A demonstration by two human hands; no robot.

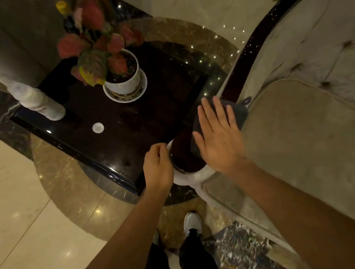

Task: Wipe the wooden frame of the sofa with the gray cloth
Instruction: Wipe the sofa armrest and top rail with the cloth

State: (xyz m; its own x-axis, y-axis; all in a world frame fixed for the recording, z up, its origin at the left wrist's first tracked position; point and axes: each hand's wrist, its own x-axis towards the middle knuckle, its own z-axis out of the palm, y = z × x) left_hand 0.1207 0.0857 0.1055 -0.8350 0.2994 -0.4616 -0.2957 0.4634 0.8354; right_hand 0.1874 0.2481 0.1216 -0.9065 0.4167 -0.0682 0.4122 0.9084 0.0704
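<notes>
right hand (218, 139), fingers wide, presses gray cloth (238, 112) on wooden frame (185, 153); left hand (158, 168) curled, holding nothing. sweeping toward 10 o'clock could knock the potted plant (123, 74).

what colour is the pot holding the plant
White pot, standing on a white saucer; head view.

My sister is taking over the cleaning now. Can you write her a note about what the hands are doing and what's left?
Right hand: open and flat, pressing the gray cloth onto the dark wooden arm of the sofa.
Left hand: loosely curled, empty, beside the round front end of that arm.
The wood frame continues up along the sofa's back edge.
Done: cannot tell how much has been wiped.
Left: wipe along the arm, then up the curved frame. Mind the potted plant on the black table close by.
</notes>
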